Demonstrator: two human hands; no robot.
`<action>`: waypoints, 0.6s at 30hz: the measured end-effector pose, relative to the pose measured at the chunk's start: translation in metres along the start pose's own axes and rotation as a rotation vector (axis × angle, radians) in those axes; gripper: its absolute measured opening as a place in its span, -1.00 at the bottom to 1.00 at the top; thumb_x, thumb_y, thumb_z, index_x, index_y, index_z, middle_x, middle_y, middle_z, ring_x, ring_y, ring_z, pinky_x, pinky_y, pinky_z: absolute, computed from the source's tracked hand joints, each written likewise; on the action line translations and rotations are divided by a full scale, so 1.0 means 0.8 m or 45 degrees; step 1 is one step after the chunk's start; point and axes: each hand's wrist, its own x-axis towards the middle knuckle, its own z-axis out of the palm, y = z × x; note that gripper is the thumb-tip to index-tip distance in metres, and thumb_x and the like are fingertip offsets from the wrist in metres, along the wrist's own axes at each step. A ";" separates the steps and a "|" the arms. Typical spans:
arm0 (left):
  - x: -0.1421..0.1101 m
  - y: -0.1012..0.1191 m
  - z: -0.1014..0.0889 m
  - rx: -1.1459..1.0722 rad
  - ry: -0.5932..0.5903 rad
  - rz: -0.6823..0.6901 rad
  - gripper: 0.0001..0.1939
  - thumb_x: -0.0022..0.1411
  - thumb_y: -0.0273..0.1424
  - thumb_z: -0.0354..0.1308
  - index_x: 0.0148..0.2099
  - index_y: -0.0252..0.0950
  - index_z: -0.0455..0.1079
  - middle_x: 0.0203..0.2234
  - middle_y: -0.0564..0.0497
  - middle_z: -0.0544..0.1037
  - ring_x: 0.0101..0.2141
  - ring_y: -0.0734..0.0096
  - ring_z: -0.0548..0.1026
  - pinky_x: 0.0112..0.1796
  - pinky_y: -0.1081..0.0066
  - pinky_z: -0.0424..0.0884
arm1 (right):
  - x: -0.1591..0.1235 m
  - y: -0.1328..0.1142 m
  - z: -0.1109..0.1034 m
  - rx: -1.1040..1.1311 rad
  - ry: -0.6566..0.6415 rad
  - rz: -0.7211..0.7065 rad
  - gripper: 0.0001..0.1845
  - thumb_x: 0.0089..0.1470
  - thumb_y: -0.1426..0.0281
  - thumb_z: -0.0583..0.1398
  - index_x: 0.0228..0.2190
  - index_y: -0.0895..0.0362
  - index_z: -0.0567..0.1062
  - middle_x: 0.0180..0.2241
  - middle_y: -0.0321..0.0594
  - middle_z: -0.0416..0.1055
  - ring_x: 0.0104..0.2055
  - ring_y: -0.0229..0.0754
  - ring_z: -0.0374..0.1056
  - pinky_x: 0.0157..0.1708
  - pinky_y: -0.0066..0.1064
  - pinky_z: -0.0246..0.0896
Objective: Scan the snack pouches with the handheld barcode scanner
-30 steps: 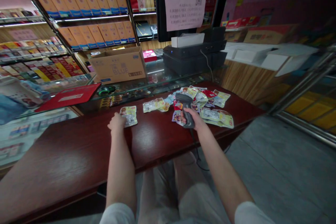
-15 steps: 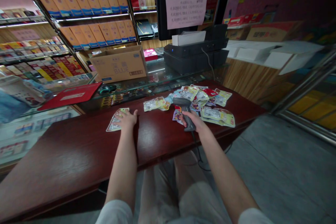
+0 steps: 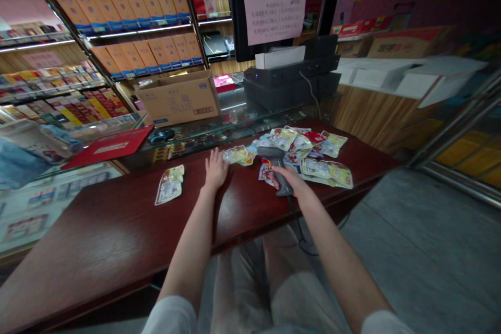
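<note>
Left hand [image 3: 216, 169], spread wide, has moved right, off a flat yellow-and-silver plastic packet [image 3: 169, 186]. Right hand [image 3: 288, 179] grips a grey plastic scanner [image 3: 272, 154], head aimed far-left. Near the red wooden desk [image 3: 125, 229]'s far edge, a second packet [image 3: 237, 155] by the left fingers, contact unclear, seems light, soft, slippery: pinch its rim; long axis roughly follows that edge.

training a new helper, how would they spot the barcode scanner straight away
Find the dark reddish wooden table, then the heap of colourful packets toward its right end. At the near left part of that heap, the right hand grips the handheld barcode scanner. Unlike the bright, printed packets around it, it is dark grey and pistol-shaped.
</note>
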 end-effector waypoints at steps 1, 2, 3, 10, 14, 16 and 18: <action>0.001 0.004 0.004 -0.011 -0.085 0.022 -0.48 0.39 -0.25 -0.07 0.34 -0.20 0.23 0.36 -0.22 0.19 0.35 0.02 0.11 0.28 -0.09 -0.03 | 0.000 0.001 0.000 0.000 0.005 -0.006 -0.65 -0.13 0.23 0.33 -0.34 0.13 0.40 -0.63 -0.37 0.44 -0.75 -0.35 0.21 -0.77 -0.52 0.16; 0.001 0.007 0.007 0.001 -0.135 0.025 -0.49 0.40 -0.24 -0.09 0.32 -0.18 0.26 0.31 -0.24 0.28 0.30 -0.02 0.21 0.25 -0.10 0.03 | 0.001 0.001 -0.001 0.000 0.011 -0.012 -0.65 -0.13 0.23 0.34 -0.34 0.13 0.40 -0.63 -0.37 0.44 -0.75 -0.35 0.21 -0.77 -0.52 0.15; 0.000 0.009 0.006 0.033 -0.141 0.013 -0.49 0.41 -0.23 -0.11 0.32 -0.19 0.27 0.25 -0.27 0.35 0.24 -0.07 0.30 0.22 -0.12 0.09 | 0.001 0.002 -0.002 -0.002 0.016 -0.019 -0.66 -0.13 0.22 0.34 -0.35 0.13 0.40 -0.62 -0.36 0.44 -0.75 -0.35 0.22 -0.77 -0.52 0.15; -0.015 0.003 -0.012 0.246 0.003 -0.276 -0.21 0.26 -0.02 0.07 0.31 -0.53 0.21 0.13 -0.57 0.35 0.16 -0.38 0.30 0.08 -0.11 0.23 | 0.003 0.004 -0.004 -0.024 0.012 -0.021 -0.67 -0.10 0.22 0.33 -0.34 0.14 0.44 -0.62 -0.35 0.43 -0.74 -0.35 0.23 -0.76 -0.52 0.14; -0.010 -0.008 -0.006 0.124 -0.039 -0.398 -0.20 0.11 -0.04 0.23 0.21 -0.55 0.26 0.08 -0.61 0.40 0.11 -0.40 0.37 0.06 -0.11 0.26 | 0.003 0.005 -0.005 -0.030 0.029 -0.002 -0.65 -0.12 0.21 0.35 -0.33 0.15 0.45 -0.62 -0.36 0.43 -0.73 -0.34 0.24 -0.75 -0.51 0.17; -0.004 -0.016 -0.002 -0.036 -0.042 -0.468 -0.21 -0.01 -0.12 0.34 0.15 -0.51 0.28 0.04 -0.59 0.44 0.07 -0.37 0.43 0.03 -0.06 0.31 | 0.003 0.005 -0.005 -0.036 0.037 -0.002 -0.66 -0.13 0.21 0.36 -0.37 0.14 0.44 -0.62 -0.35 0.43 -0.73 -0.34 0.24 -0.75 -0.51 0.16; 0.003 -0.025 0.000 -0.254 -0.035 -0.540 -0.31 -0.13 -0.20 0.41 0.01 -0.43 0.35 -0.04 -0.51 0.51 0.01 -0.29 0.49 0.00 0.00 0.36 | 0.003 0.004 -0.004 -0.046 0.050 -0.005 -0.66 -0.15 0.20 0.37 -0.43 0.14 0.41 -0.62 -0.33 0.43 -0.73 -0.35 0.23 -0.76 -0.51 0.15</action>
